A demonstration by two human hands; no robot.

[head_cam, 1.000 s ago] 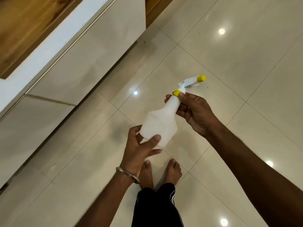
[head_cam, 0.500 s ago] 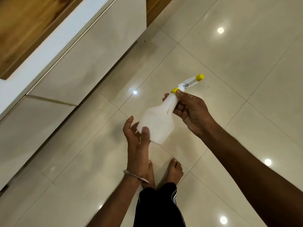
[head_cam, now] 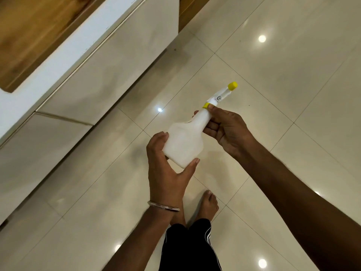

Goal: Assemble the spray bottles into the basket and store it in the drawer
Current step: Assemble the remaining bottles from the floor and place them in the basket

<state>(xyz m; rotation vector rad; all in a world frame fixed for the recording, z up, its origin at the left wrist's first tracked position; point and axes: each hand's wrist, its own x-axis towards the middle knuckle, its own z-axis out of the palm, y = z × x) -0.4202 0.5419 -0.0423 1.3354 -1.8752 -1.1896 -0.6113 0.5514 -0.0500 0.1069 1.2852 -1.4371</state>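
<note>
A: Status of the left hand (head_cam: pixel 166 169)?
B: It has re-closed around the base of the spray bottle (head_cam: pixel 185 142) after briefly releasing it.
A: Right hand (head_cam: pixel 226 128)?
B: It pinches the neck below the yellow collar (head_cam: pixel 205 105); the head is probably being tightened. The bottle is mid-air above the floor, no basket visible.

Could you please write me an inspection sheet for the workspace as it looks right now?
Surface: glossy cream tiled floor with bright light reflections; no table in view.
Job's things: one white spray bottle with a yellow nozzle tip, tilted, held in the air; no basket seen.
Clutter: nothing seen.
Hands: left hand grips the bottle's base; right hand pinches the neck at the yellow collar.
Cables: nothing seen.
Surroundings: pale glossy cabinet with closed drawer fronts on the left, wood top above; the person's bare feet and dark trousers below.
</note>
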